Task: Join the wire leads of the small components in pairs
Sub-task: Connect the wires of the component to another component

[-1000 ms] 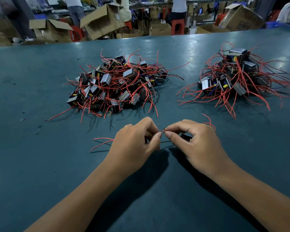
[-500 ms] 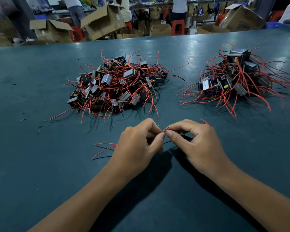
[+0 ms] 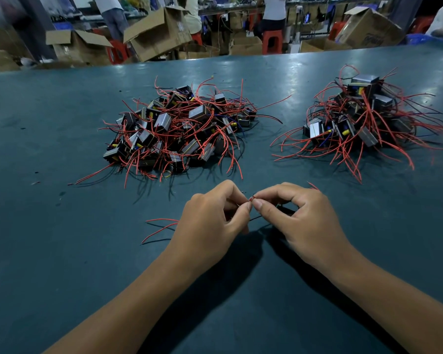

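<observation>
Head view: both hands' (image 3: 210,221) (image 3: 304,221) pinching grips meet on red wire leads (image 3: 251,199).

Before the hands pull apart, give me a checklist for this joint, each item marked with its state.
1. Left hand pinches the red lead ends: ok.
2. Right hand pinches the same ends from the other side: ok.
3. Ends meet between the fingertips: ok.
4. Twist tight enough to hold: cannot tell, too small.
5. Component body under the right hand: cannot tell, mostly hidden.
6. Loose red leads by the left wrist lie apart from both piles: ok.
</observation>
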{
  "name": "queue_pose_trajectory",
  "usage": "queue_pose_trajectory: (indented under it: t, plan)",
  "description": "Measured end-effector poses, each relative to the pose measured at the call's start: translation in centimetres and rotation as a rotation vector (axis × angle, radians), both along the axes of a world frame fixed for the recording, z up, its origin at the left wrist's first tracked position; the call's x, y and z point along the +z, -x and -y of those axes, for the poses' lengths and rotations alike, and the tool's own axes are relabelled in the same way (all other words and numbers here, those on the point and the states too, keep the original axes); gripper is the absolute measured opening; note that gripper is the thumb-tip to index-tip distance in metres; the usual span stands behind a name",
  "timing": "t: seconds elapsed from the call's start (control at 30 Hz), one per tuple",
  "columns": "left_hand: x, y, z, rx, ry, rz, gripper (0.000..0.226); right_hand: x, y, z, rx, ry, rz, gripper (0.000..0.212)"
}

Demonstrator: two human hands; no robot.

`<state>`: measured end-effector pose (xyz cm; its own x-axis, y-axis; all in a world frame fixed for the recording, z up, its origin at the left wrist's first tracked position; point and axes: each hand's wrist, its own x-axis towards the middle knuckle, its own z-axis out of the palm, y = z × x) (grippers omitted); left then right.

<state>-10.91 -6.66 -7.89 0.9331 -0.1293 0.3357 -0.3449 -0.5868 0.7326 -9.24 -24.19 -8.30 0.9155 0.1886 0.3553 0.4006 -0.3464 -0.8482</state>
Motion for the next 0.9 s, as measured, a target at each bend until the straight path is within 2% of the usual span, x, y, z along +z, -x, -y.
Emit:
queue_pose_trajectory:
  t: [0.37, 0.73, 0.9]
  plan:
    - [-0.25, -0.11, 0.24, 0.026, -0.002, 0.023, 0.011, 0.43, 0.13, -0.12, -0.001, -0.058, -0.048, 0.007]
    - [0.20, 0.00, 0.59, 0.028, -0.064, 0.087, 0.012, 0.62, 0.10, -0.34, -0.018, -0.033, -0.022, 0.015]
    - [0.34, 0.08, 0.51, 0.017, -0.055, 0.102, 0.010, 0.68, -0.04, -0.41, -0.019, -0.032, -0.030, 0.012]
